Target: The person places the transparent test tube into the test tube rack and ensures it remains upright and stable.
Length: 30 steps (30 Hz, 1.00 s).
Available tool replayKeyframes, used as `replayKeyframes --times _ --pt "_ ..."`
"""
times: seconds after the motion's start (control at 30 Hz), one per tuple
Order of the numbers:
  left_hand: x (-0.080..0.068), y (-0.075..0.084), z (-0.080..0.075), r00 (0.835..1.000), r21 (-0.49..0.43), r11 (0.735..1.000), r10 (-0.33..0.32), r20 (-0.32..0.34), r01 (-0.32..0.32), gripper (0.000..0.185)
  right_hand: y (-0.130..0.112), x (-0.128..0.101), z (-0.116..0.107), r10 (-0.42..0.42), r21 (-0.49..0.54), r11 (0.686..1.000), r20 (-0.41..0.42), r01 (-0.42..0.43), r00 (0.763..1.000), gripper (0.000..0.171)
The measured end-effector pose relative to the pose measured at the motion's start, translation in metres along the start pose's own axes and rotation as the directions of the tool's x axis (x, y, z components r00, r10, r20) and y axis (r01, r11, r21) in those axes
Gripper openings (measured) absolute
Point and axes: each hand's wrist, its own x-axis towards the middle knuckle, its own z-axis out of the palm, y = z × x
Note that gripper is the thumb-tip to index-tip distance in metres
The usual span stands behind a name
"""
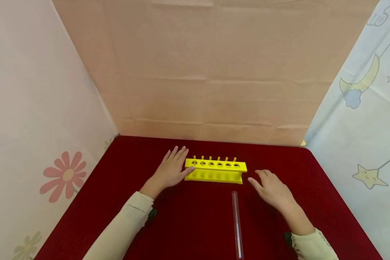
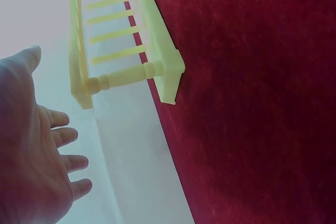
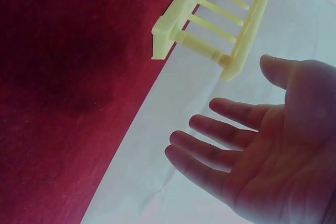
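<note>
- Two hands in play: one left hand (image 1: 170,169), one right hand (image 1: 274,189), and two sleeves, a left sleeve (image 1: 123,227) and a right sleeve (image 1: 313,246)!
- One yellow rack (image 1: 215,168), and look: six holes (image 1: 219,165), six pegs (image 1: 210,158) (a perfect match, folks)!
- Just one clear tube (image 1: 237,224)!
- One red tabletop (image 1: 195,224)!
- One tan backdrop (image 1: 208,72), two printed side panels, a left panel (image 1: 45,119) and a right panel (image 1: 354,137)!
- One crescent moon (image 1: 367,79), one blue cloud (image 1: 352,98)!

Upright yellow six-hole rack (image 1: 215,167) with a clear slender tube (image 1: 236,222) flat in front, near its right end
</note>
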Motion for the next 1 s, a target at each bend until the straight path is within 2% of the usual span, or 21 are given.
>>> replayKeyframes --times 0.47,1.0 --pt "0.003 0.007 0.001 1.000 -0.001 1.000 -0.002 0.006 0.002 0.086 -0.008 -0.003 0.004 -0.010 -0.013 1.000 0.018 0.010 1.000 0.057" --pt "0.003 0.010 0.004 1.000 -0.021 1.000 0.005 0.003 -0.005 0.087 -0.022 -0.007 0.009 0.001 -0.030 1.000 0.081 0.002 0.997 0.058"
